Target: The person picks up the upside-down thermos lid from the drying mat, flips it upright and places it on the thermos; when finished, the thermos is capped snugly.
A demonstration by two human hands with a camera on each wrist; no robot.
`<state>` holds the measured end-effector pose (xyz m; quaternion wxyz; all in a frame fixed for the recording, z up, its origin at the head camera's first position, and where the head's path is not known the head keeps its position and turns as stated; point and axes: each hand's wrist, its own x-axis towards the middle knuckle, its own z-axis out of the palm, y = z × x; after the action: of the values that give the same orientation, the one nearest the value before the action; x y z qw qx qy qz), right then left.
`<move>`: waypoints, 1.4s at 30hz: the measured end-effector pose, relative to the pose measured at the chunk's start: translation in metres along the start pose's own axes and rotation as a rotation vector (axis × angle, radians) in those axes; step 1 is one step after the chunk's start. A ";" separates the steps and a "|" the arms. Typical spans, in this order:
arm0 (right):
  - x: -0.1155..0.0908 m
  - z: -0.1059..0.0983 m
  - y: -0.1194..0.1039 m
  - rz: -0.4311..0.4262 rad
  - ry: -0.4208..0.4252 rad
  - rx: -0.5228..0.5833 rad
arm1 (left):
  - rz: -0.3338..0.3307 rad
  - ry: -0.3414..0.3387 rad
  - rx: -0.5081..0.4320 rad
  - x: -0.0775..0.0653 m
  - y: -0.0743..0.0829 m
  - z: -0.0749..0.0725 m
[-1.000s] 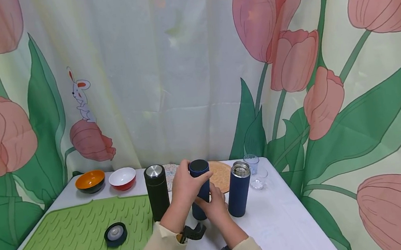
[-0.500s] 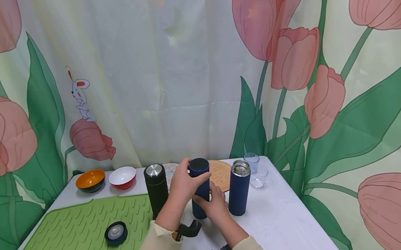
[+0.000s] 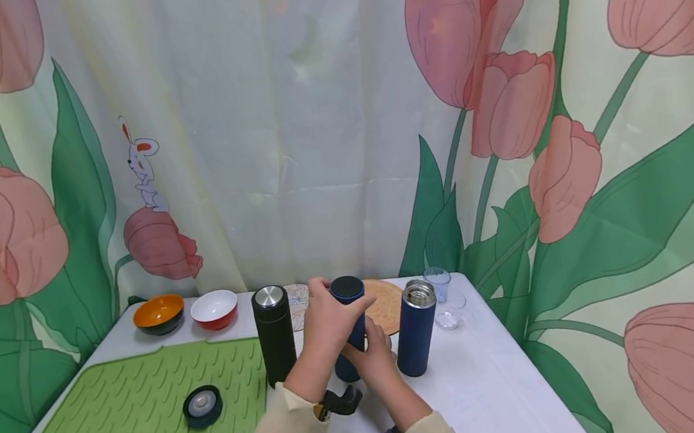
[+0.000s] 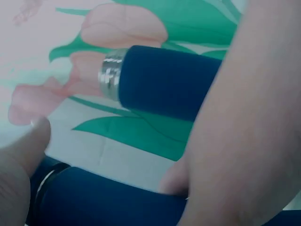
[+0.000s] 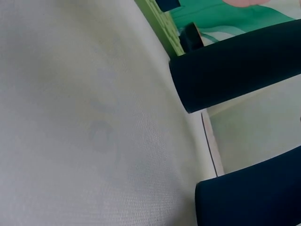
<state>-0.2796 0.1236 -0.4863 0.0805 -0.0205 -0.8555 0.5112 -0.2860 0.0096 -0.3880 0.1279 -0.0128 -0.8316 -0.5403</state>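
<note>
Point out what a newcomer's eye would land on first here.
The big pink tulips on the curtain behind the table would probably come first. Next, near the table's middle, the left hand grips a black-topped blue bottle near its top while the right hand holds it lower down. The bright green mat covers the table's left side, a dark lid lying on it.

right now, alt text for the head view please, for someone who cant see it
A person's left grip holds a lidded blue bottle near its top, the right grip lower down, at a white table. A black bottle and an uncapped blue bottle stand on either side; a loose lid lies on a green mat.
</note>
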 end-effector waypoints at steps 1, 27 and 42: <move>0.000 0.000 0.000 -0.002 -0.002 0.000 | 0.007 0.021 0.009 -0.001 0.000 0.001; 0.001 -0.003 0.001 0.010 -0.015 0.014 | 0.108 -0.067 0.120 0.006 0.000 -0.009; -0.001 -0.002 0.001 0.014 -0.005 0.020 | 0.195 -0.279 0.051 0.018 -0.007 -0.033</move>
<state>-0.2787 0.1260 -0.4864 0.0750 -0.0244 -0.8503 0.5203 -0.2977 -0.0250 -0.3775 0.0634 -0.1652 -0.8496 -0.4968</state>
